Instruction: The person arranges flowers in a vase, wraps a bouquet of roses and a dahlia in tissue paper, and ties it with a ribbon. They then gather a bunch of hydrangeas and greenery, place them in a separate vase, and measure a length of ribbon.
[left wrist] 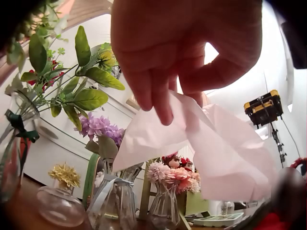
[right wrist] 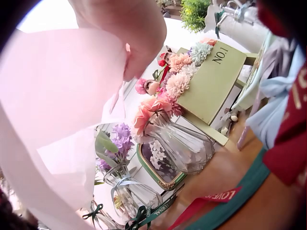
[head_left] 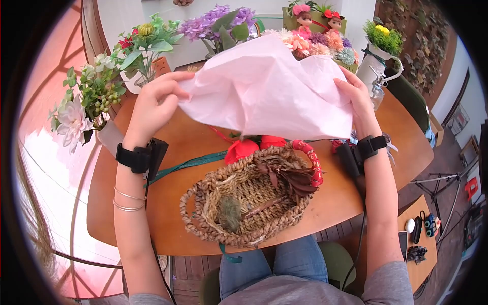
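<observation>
A thin pale pink sheet of wrapping paper (head_left: 274, 91) hangs stretched between both hands above the table. My left hand (head_left: 160, 104) pinches its left edge between thumb and fingers. At the opposite edge my right hand (head_left: 358, 101) grips the paper, the thumb in front and the other fingers mostly behind it. Below stands an oval woven basket (head_left: 249, 231), with red ribbon wound on part of its handle. Inside lie a dark brown bow (head_left: 290, 178) and a grey-green tuft (head_left: 230, 212). Red flowers (head_left: 243, 151) show behind the basket, partly covered by the paper.
Vases with purple flowers (head_left: 216, 25) and green leaves stand at the back of the wooden table (head_left: 168, 223). A green planter (right wrist: 211, 86) marked NO.1 holds pastel flowers and two dolls. Green ribbon (head_left: 190, 161) trails beside the basket. A glass spray bottle (head_left: 377, 91) stands right.
</observation>
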The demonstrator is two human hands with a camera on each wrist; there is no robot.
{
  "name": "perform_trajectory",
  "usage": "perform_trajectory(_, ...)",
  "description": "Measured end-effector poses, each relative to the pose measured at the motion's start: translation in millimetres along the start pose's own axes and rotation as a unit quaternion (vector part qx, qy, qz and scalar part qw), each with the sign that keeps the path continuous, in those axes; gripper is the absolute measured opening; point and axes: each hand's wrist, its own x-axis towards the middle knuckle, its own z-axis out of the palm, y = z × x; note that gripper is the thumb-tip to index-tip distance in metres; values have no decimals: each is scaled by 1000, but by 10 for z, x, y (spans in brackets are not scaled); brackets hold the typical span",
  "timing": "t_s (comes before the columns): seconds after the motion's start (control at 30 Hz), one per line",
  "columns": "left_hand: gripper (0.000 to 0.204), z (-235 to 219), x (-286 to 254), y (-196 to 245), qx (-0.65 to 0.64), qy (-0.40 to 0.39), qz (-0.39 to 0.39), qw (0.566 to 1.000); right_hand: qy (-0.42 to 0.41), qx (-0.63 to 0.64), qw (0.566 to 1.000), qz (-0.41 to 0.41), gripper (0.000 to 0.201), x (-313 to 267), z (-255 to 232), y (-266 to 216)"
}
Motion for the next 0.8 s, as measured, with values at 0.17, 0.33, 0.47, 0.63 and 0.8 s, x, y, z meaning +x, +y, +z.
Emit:
perform_trajectory(0.17,13,-26,0,-122,-77,107,-152,980,6,25,997,-70,32,70,-47,90)
perform_trajectory(0.33,20,-31,-2,-246,-82,124,-152,977,1,38,995,-92,20,44,-38,85)
perform_trajectory(0.47,29,41,13,-119,-168,199,-163,952,-4,33,997,-74,17,44,-25,80)
perform_trajectory(0.63,31,-203,-50,-180,-178,-99,-380,902,17,26,994,-102,16,88,-14,137)
perform_trajectory(0.8,47,121,-84,106,-129,-330,-223,908,-34,114,984,-131,20,76,64,166)
